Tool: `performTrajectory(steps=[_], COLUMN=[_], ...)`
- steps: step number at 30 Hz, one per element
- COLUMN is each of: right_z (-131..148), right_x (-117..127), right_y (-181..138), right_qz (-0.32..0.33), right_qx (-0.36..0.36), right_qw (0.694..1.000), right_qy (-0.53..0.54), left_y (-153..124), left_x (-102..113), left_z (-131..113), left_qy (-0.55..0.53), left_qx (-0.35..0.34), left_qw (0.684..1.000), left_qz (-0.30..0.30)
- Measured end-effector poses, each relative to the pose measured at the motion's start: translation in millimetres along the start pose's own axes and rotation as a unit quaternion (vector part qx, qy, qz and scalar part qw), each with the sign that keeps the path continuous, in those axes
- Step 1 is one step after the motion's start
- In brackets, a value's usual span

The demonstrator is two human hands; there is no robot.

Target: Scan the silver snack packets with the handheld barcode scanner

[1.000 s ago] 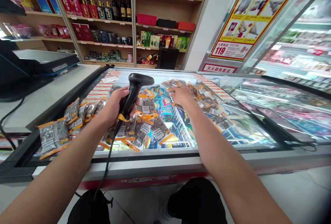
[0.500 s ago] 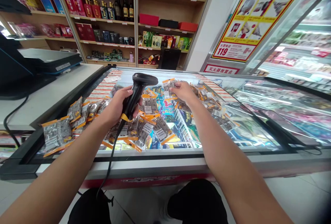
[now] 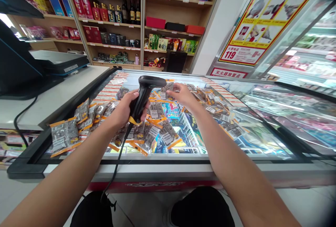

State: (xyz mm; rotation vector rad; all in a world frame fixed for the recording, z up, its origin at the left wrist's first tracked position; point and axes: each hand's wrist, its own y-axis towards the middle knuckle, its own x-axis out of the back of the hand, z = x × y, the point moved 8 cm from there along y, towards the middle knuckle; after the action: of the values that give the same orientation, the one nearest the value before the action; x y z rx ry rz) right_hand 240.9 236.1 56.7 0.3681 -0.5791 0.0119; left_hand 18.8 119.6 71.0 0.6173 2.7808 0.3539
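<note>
My left hand [image 3: 127, 108] is wrapped round the handle of a black barcode scanner [image 3: 144, 96], whose head points right and whose cable runs down towards my legs. Behind the scanner head, a small clear snack packet [image 3: 166, 91] with orange ends is pinched at its right edge by my right hand [image 3: 182, 96]. Part of that packet is hidden by the scanner. Similar packets [image 3: 151, 134] lie loosely below the scanner on the glass top of a chest freezer [image 3: 157, 168]. More packets [image 3: 65, 134] spread to the left, and another group [image 3: 210, 97] lies right of my right hand.
Colourful goods and a white wire basket [image 3: 190, 129] show through the freezer glass. On the left stands a counter [image 3: 86, 80] with a dark-framed device [image 3: 57, 61]. Shelves [image 3: 178, 3] of boxes and bottles rise behind. A red and yellow sign [image 3: 265, 20] hangs at the right.
My right hand has moved the packet left, closer behind the scanner head. The scanner stays in my left hand. The whole view has shifted slightly.
</note>
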Motion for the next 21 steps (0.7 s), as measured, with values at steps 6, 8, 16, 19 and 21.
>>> performTrajectory(steps=[6, 8, 16, 19, 21], right_z=[5.8, 4.8, -7.0, -3.2, 1.0], right_x=[-0.5, -4.5, -43.2, -65.3, -67.4], right_y=[-5.6, -9.6, -17.3, -18.2, -17.0], right_qz=[-0.009, -0.010, 0.014, 0.083, 0.095], right_qx=[-0.046, -0.081, -0.062, -0.012, 0.031], right_qw=[0.997, 0.990, 0.996, 0.991, 0.976], right_qy=[0.059, 0.115, -0.055, -0.106, -0.194], left_y=[0.3, 0.1, 2.4, 2.2, 1.7], left_x=[0.3, 2.3, 6.0, 7.3, 8.0], left_z=[-3.7, -5.4, -2.3, -1.7, -2.5], left_qy=[0.009, 0.010, 0.027, 0.040, 0.051], left_qx=[-0.008, -0.011, 0.001, 0.006, 0.006], left_qw=[1.000, 0.999, 0.999, 0.998, 0.997], left_qz=[-0.021, -0.033, -0.040, -0.050, -0.055])
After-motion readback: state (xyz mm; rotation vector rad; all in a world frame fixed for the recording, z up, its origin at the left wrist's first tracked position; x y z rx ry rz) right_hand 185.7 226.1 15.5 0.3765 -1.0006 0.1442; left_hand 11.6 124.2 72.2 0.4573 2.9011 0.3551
